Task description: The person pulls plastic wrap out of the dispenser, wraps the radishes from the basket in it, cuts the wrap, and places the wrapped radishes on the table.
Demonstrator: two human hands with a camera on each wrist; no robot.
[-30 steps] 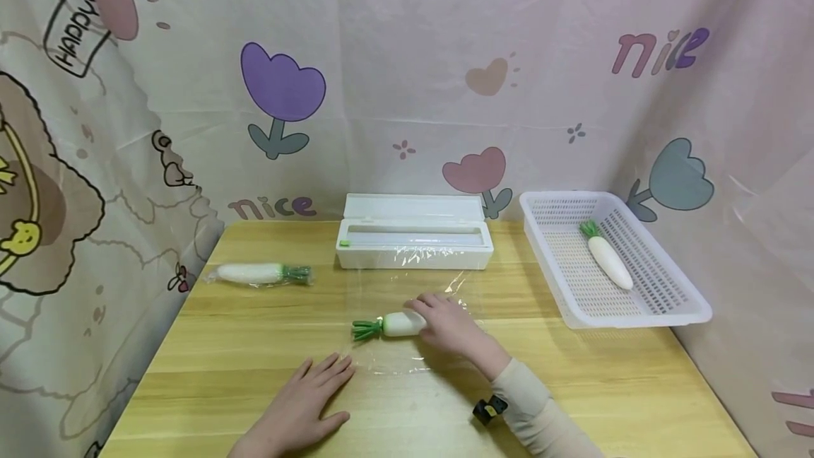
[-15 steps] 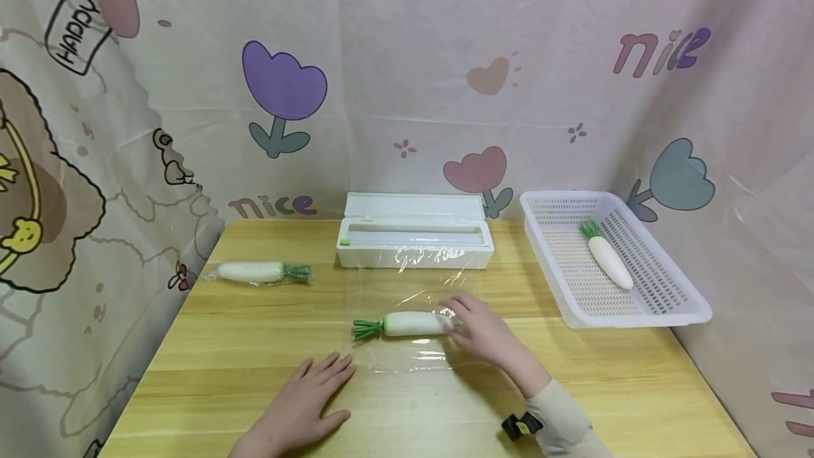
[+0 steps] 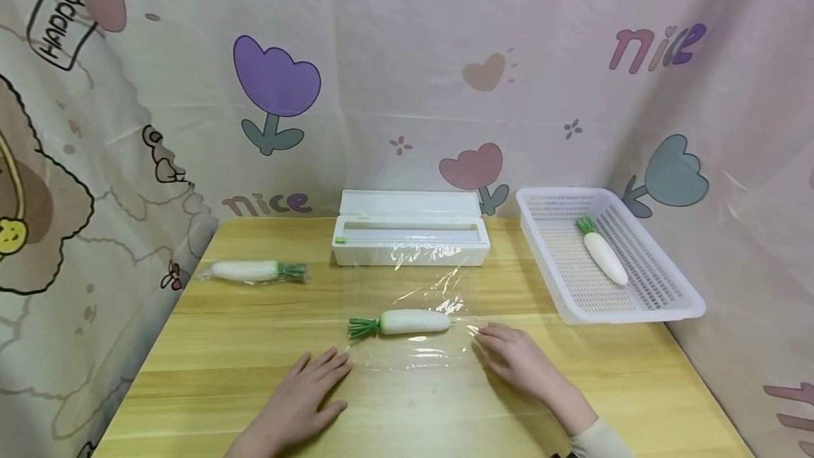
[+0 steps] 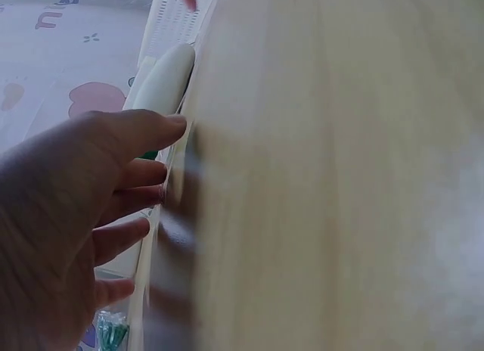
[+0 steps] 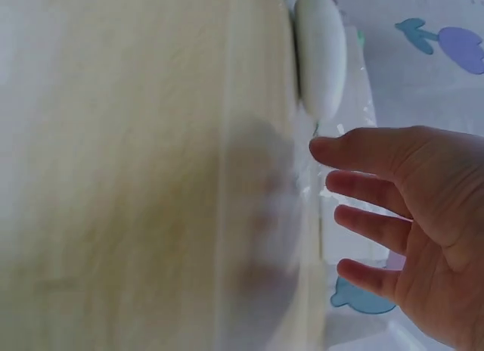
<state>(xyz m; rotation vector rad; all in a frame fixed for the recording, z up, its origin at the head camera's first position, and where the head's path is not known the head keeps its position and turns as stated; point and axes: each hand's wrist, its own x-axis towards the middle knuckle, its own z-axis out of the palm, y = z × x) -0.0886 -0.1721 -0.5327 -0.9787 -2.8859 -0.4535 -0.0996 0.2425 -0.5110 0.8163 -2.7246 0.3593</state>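
Daikon radish lies on clear cling film atop a wood-grain table, before a cartoon-printed fabric backdrop. It is smooth and white, tapering right, with green stalks leftward. Left hand and right hand have relaxed, extended fingers.

Low passage behind the central radish is obstructed by the white box; a gap is left between box and basket

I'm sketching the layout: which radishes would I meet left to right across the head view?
Plastic-wrapped green-leaved white radish, unwrapped long white radish with green leaves, unwrapped green-leaved white radish inside the white perforated plastic basket.
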